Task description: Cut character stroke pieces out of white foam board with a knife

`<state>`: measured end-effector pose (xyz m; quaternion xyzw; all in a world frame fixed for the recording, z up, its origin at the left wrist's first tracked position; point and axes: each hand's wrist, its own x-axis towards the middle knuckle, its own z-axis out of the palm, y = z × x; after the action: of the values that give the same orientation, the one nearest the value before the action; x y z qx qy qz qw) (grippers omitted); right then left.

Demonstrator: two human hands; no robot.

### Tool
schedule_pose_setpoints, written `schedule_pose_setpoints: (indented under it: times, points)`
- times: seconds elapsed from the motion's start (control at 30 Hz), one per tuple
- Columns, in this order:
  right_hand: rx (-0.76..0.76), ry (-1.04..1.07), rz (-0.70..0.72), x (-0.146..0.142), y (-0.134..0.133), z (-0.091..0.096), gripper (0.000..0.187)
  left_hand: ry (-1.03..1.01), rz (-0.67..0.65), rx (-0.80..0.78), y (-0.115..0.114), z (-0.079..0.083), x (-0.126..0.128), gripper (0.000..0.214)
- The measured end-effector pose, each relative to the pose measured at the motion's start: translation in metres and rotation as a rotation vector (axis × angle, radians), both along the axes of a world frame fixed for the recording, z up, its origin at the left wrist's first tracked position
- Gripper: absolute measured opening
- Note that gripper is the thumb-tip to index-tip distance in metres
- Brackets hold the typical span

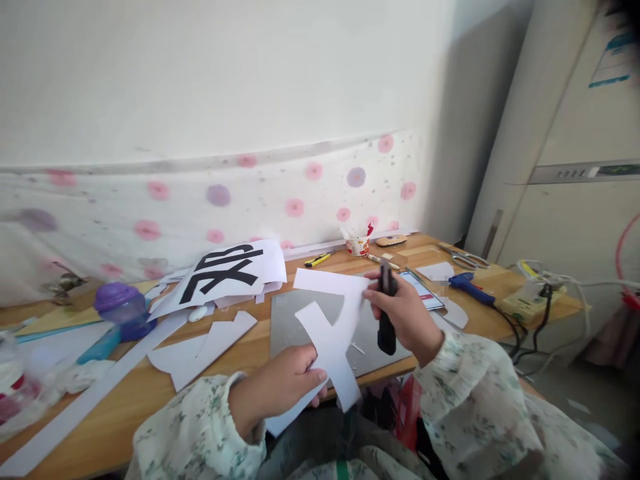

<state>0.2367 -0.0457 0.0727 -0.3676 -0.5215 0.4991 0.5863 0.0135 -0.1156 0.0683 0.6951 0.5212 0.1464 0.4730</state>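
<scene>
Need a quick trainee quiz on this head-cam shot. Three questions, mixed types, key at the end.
1. Multiple choice. What holds the long, slim black tool?
A) the left hand
B) the right hand
C) neither hand

2. True or false. The purple-lidded, rounded drinking cup is to the left of the flat, rectangular grey mat in the picture.

3. Fill in the colour. The left hand grips a flat, branched ____ cutout.

Key: 1. B; 2. true; 3. white.
</scene>
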Motion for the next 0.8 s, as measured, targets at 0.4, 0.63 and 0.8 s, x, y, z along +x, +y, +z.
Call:
schedule_pose_setpoints:
  times: [0.4, 0.63, 0.8]
  points:
    - [-0.010, -0.324, -0.031, 0.031, 0.049, 0.028, 0.040, -0.221, 0.203, -0.110, 0.016, -0.049, -0.032, 0.037]
    - [0.046, -0.843, 0.120, 0.049, 0.070, -0.003, 0.026, -0.261, 0.472, 0.000, 0.053, -0.054, -0.076, 0.045]
    - [0.164, -1.209, 0.266, 0.059, 0.086, -0.038, 0.021, -0.203, 0.439, -0.091, 0.077, -0.051, -0.086, 0.042]
